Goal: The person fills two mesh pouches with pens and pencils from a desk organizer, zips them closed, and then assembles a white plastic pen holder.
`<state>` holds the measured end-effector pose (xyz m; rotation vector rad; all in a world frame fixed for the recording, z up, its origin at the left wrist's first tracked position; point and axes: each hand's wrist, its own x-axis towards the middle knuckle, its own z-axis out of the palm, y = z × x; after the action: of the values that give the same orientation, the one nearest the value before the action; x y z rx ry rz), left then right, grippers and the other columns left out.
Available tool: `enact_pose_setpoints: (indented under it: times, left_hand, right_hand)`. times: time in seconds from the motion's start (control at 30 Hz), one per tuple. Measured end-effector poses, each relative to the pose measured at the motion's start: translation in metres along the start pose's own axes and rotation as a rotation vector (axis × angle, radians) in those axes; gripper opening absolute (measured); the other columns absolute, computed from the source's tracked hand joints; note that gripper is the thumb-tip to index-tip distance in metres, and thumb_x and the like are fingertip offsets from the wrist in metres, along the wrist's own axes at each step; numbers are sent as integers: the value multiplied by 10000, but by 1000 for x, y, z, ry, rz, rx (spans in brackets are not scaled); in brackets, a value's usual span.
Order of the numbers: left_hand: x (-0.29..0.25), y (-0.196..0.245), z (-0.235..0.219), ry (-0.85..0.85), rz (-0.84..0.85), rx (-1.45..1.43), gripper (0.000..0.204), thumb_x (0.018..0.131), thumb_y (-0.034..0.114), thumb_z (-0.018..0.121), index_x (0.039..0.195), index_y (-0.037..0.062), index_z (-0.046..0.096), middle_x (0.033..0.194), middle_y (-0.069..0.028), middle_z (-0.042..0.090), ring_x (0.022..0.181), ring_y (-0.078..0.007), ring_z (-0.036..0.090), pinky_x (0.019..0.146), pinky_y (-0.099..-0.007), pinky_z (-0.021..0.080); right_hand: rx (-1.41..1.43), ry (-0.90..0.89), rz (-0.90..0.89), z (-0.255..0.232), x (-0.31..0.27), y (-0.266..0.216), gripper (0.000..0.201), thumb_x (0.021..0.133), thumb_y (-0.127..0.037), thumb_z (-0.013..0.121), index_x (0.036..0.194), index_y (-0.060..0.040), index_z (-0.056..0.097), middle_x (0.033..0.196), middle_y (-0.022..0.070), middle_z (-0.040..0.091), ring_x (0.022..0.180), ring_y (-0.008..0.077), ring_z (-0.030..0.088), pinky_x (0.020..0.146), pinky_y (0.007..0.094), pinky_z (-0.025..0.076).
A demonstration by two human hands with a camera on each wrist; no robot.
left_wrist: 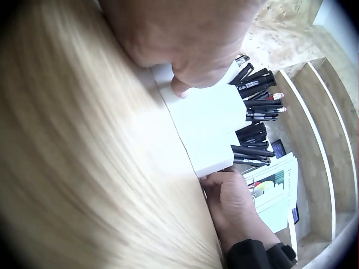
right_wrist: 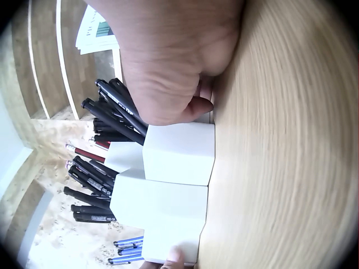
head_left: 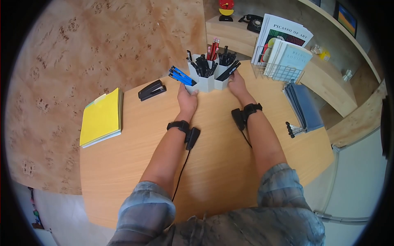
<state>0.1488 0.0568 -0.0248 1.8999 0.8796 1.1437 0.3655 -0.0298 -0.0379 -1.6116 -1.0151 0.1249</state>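
Observation:
A white pen holder (head_left: 206, 85) made of several joined hexagonal cups stands at the far side of the table. My left hand (head_left: 187, 101) grips its left side, with the thumb (left_wrist: 180, 88) against the front wall. On the other side my right hand (head_left: 237, 84) holds the rightmost cup, its fingers partly hidden behind it. Blue pens (head_left: 182, 76) lean out of the left cup. Black pens (head_left: 204, 65) fill the middle and right cups, and red pencils (head_left: 213, 49) with pink erasers rise from a back cup.
Left of the holder lie a black stapler (head_left: 152, 90) and a yellow folder (head_left: 101, 117). A wire rack (head_left: 277, 71) with books stands at the back right, near blue folders (head_left: 304, 107) and black binder clips (head_left: 290, 129). A curved shelf behind bears a black telephone (head_left: 252, 22).

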Motion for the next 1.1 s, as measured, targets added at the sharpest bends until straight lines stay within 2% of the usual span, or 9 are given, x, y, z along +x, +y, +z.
enact_pose_setpoints:
  times: [0.13,0.23,0.33,0.43,0.53,0.63,0.83,1.03,1.1]
  left_hand:
    - [1,-5,5,57,58,-1,470,754,42,668,1184,-15,487,1085,-191,617,1019,-324,598,897,-365,451]
    - [1,-4,4,51,47,-20,492,753,33,663,1207,-13,481,1100,-192,612,1036,-324,592,912,-364,444]
    - [0,-2,3,38,41,-23,502,752,23,660,1218,-15,476,1104,-193,610,1041,-325,589,916,-363,444]
    - [-2,3,1,29,14,-33,493,752,14,660,1209,-17,479,1107,-192,609,1045,-323,587,915,-362,443]
    - [-1,3,1,26,-2,-68,487,750,7,662,1202,-19,481,1106,-192,610,1039,-322,590,911,-363,446]
    - [-2,4,1,33,14,-100,527,726,0,675,1214,-36,478,1098,-228,593,1041,-377,567,917,-393,439]
    - [-1,1,3,30,-1,-77,549,724,-7,672,1231,-37,464,1125,-233,582,1065,-375,557,931,-391,434]
    - [-1,1,3,61,47,-39,482,738,24,683,1178,-18,490,1071,-198,615,999,-328,603,887,-366,458]
    - [-2,4,2,66,50,-59,480,739,26,683,1178,-17,491,1068,-197,616,996,-329,604,886,-366,458]
  right_hand:
    - [110,-17,-112,2,29,56,443,845,50,447,1275,-57,447,1121,164,602,1066,256,585,881,307,445]
    - [543,-135,170,-34,29,-1,515,839,94,432,1319,-90,427,1211,172,559,1051,274,578,900,321,442]
    - [-162,-60,-154,-63,51,-36,664,768,167,414,1356,-140,405,1302,175,495,1096,292,552,936,329,430]
    - [-176,-163,-289,-75,66,-65,769,679,200,414,1353,-172,424,1350,167,455,1184,317,496,989,343,403]
    - [-496,-212,-538,-78,79,-66,798,620,209,398,1319,-169,471,1354,161,452,1237,325,449,1031,344,373]
    - [-466,-310,-432,-84,81,-75,782,618,210,388,1296,-164,498,1358,148,450,1246,329,435,1054,342,351]
    - [-355,-405,-279,-81,84,-97,694,628,190,393,1220,-130,559,1201,149,582,1091,325,564,929,345,437]
    - [-346,-191,-232,-74,88,-90,273,809,-28,520,1049,-72,642,976,145,663,931,286,627,836,328,466]
    - [-326,-180,-242,-74,91,-89,180,836,-90,544,969,-30,649,907,108,671,861,213,633,779,299,469]
